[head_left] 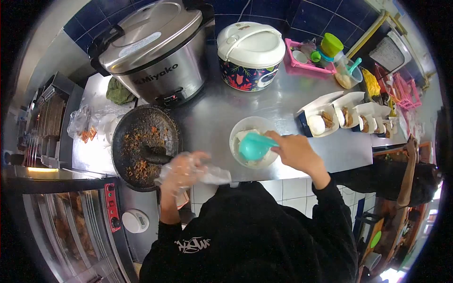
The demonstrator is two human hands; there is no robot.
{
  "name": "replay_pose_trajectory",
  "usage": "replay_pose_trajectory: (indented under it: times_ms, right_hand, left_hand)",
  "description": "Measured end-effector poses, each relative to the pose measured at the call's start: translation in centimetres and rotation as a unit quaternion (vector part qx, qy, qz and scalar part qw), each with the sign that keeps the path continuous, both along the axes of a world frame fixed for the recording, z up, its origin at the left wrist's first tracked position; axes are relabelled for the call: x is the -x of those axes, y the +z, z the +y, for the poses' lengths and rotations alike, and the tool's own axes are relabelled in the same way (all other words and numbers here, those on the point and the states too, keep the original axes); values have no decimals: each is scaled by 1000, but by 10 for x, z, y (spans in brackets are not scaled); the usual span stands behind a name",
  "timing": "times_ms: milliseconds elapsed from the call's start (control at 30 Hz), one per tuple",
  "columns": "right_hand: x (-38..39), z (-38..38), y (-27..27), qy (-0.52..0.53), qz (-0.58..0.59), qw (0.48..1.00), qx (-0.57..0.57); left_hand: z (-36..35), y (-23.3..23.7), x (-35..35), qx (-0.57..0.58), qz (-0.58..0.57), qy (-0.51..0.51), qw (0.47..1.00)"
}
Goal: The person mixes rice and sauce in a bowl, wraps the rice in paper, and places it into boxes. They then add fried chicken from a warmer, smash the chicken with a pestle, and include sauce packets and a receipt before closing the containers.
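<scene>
The right hand (297, 152) is closed on the handle of a teal scoop (254, 147), with fingers and thumb wrapped round it. The scoop's bowl-shaped end lies to the left of this grip, inside the outline of a round white bowl (233, 141) holding white contents; their kind cannot be determined. The left hand (183, 173), under clear plastic (217, 176), has its fingers partly curled; whether it grips anything cannot be told. The plastic extends from it toward the right hand. Left of and beyond the left hand stands a dark mortar (121, 162) with brown residue and a pestle (157, 159); contact between hand and pestle cannot be confirmed. Right of the right hand's grip and farther back, a row of open boxes (315, 109) contains brown food pieces, the nearest also a white mound. Beyond both hands stand a steel cooker (151, 54) and, to its right, a white-lidded cooker (250, 49) with a patterned body.
</scene>
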State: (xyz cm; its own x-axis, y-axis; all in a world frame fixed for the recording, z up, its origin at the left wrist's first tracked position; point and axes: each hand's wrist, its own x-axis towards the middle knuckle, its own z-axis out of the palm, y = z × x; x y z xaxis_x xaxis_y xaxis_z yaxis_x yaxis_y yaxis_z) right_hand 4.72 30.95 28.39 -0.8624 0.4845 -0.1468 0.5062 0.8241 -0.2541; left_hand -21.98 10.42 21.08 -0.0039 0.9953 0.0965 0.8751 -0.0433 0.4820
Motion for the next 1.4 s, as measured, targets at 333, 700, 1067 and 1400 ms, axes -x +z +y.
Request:
replay_pose_trajectory:
  times_ms: [333, 700, 1067, 1400]
  right_hand:
    - [19, -11, 15, -139, 36, 990, -12]
    - [43, -6, -29, -141, 4, 990, -23]
    - [51, -4, -59, -192, -70, 975, -85]
    - [44, 125, -9, 262, 6, 937, 230]
  left_hand:
    - [45, -49, -81, 136, -201, 41, 969]
    - [53, -88, -81, -42, -200, 25, 979]
    - [71, -93, -84, 62, -171, 6, 983]
    - [129, -4, -105, 3, -129, 16, 991]
